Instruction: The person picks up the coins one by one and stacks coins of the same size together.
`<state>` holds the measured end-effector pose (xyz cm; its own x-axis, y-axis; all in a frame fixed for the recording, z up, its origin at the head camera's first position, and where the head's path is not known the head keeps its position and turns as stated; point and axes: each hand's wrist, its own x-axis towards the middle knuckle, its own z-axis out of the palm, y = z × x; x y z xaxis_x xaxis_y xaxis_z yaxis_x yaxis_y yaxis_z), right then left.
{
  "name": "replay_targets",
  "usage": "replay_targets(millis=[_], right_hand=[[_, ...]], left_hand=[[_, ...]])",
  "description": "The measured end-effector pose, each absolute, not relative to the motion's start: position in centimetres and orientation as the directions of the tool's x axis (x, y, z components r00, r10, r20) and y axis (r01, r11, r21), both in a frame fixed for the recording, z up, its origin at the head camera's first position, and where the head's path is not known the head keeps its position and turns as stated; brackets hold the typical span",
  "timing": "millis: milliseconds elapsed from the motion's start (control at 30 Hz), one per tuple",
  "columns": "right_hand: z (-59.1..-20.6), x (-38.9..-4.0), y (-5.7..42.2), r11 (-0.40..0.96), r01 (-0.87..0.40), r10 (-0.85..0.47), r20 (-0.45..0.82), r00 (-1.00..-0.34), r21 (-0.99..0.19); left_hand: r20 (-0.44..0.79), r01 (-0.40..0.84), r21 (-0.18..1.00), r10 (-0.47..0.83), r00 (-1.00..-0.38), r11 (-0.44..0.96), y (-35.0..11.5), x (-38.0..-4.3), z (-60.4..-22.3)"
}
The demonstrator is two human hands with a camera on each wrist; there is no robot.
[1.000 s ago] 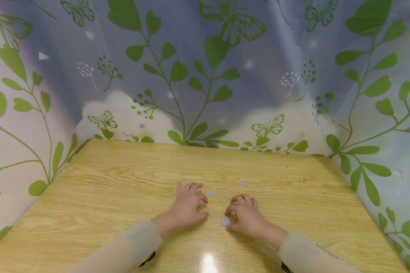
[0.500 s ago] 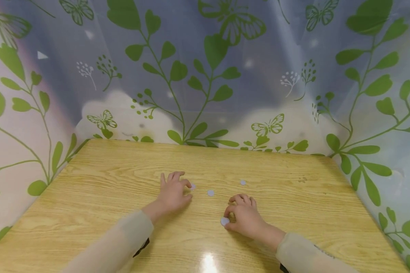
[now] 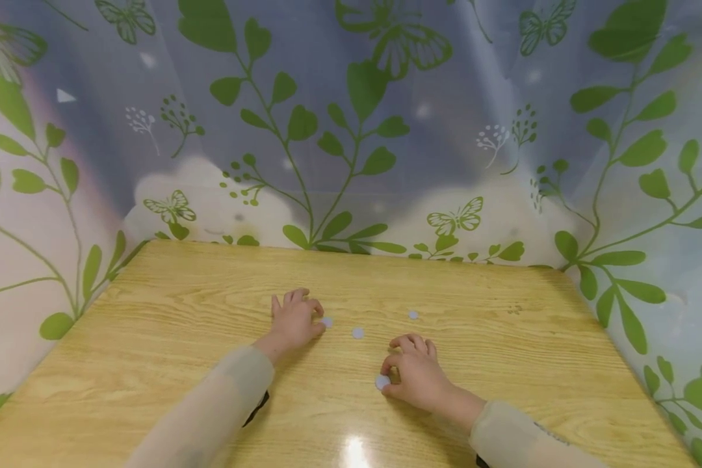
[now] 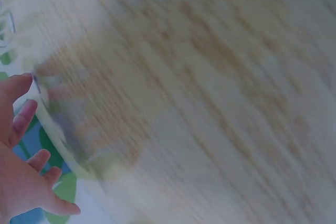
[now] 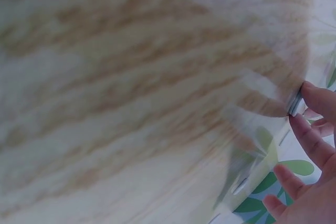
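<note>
My right hand (image 3: 418, 374) pinches a small stack of silvery coins (image 5: 295, 103) on edge between thumb and index finger, low over the wooden table. From above, the stack shows as one pale round face. Farther left, the thumb and index fingertips of my left hand (image 3: 295, 322) are closed about another coin (image 3: 327, 322); its thin edge shows at the thumb tip in the left wrist view. Between the hands one coin (image 3: 358, 333) lies flat, and a smaller-looking coin (image 3: 413, 315) lies beyond the right hand.
The wood-grain table (image 3: 210, 279) ends at the back against a hanging cloth (image 3: 327, 162) printed with leaves and butterflies, which also encloses both sides. Small dark marks (image 3: 514, 310) dot the table at the right.
My left hand has moved left and away from me, to a coin that was out of sight a second ago, and its thumb has come in to it. The right hand keeps its pinch.
</note>
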<state>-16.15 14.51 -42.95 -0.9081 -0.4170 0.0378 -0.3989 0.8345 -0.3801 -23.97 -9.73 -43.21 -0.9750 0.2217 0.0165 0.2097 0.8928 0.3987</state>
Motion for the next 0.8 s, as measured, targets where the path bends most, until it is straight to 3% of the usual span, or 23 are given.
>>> replay_targets(millis=[800], right_hand=[[-42.8, -16.0, 14.4, 0.836, -0.399, -0.411, 0.053, -0.91, -0.376]], left_hand=[[0.045, 0.283, 0.403, 0.289, -0.956, 0.87, -10.1, -23.0, -44.2]])
